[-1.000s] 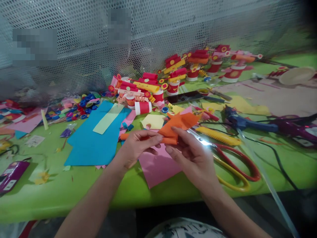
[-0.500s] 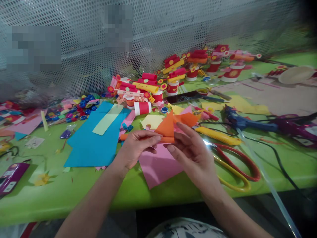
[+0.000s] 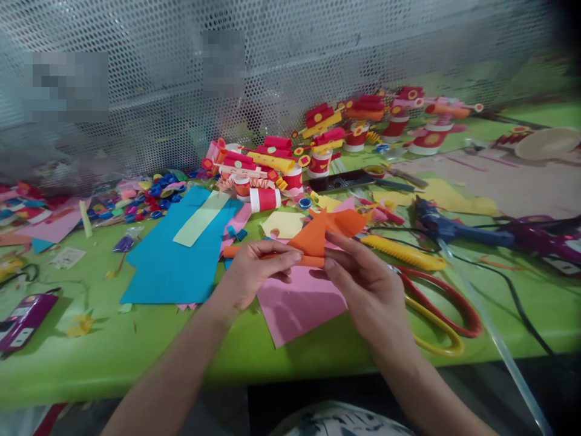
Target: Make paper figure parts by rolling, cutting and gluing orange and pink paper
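Above the tabletop (image 3: 158,345), at twelve o'clock from pink paper (image 3: 299,306), an orange roll (image 3: 312,261) is being pinched by the left hand (image 3: 252,266) and steadied at its three-o'clock end by the right hand (image 3: 370,275), apparently to keep its flap (image 3: 311,235) from unrolling.

- Just right of the blue paper (image 3: 177,275), the left hand (image 3: 254,269) covers the middle of the orange roll (image 3: 313,261) — only its ends poke out.
- Farther right of the blue paper, the right hand (image 3: 370,281) hides the blades of the big scissors (image 3: 473,327).
- Left of the blue paper, the purple gadget (image 3: 27,321) is cut off by the edge.
- The white card (image 3: 68,257), nearer the blue paper, has print too small to read.
- Behind the blue paper, the mesh wall (image 3: 290,60) makes everything past it fuzzy.
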Demonstrator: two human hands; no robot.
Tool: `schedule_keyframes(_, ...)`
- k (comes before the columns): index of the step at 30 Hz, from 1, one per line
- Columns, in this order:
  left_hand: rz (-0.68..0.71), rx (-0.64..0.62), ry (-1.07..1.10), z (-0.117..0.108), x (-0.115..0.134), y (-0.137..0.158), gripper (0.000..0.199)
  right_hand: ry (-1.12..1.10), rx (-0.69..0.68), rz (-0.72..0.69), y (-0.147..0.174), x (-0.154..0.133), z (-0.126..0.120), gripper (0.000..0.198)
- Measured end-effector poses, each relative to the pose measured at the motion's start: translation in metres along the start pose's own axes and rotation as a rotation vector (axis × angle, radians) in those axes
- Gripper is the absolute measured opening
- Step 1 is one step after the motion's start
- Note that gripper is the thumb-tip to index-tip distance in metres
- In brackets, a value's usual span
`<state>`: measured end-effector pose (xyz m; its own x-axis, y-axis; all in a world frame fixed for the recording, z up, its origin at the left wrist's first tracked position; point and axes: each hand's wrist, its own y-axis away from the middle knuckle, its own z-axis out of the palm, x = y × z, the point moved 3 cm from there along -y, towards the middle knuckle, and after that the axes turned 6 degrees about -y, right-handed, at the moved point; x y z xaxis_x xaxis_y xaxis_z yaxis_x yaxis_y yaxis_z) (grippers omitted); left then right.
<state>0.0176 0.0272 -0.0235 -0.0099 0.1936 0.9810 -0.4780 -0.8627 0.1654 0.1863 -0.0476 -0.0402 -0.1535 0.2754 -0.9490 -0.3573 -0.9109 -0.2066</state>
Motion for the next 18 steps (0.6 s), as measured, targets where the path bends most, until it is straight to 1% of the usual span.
schedule_keyframes(4,0.011,-0.001,-0.002,0.0,0.002,0.0,0.022,-0.044,-0.013,0.037,-0.004,0.005,-0.005,0.031)
schedule_keyframes(8,0.011,0.014,-0.034,0.002,0.004,0.001,0.026,0.001,0.022,0.058,-0.005,0.004,-0.008,0.021)
schedule_keyframes(13,0.03,0.006,-0.062,0.002,0.004,0.001,0.032,0.034,0.076,0.033,-0.004,0.002,-0.009,0.023)
schedule_keyframes(18,0.02,-0.024,-0.045,-0.003,0.007,0.002,0.06,0.029,0.119,0.006,-0.005,0.008,-0.014,0.023)
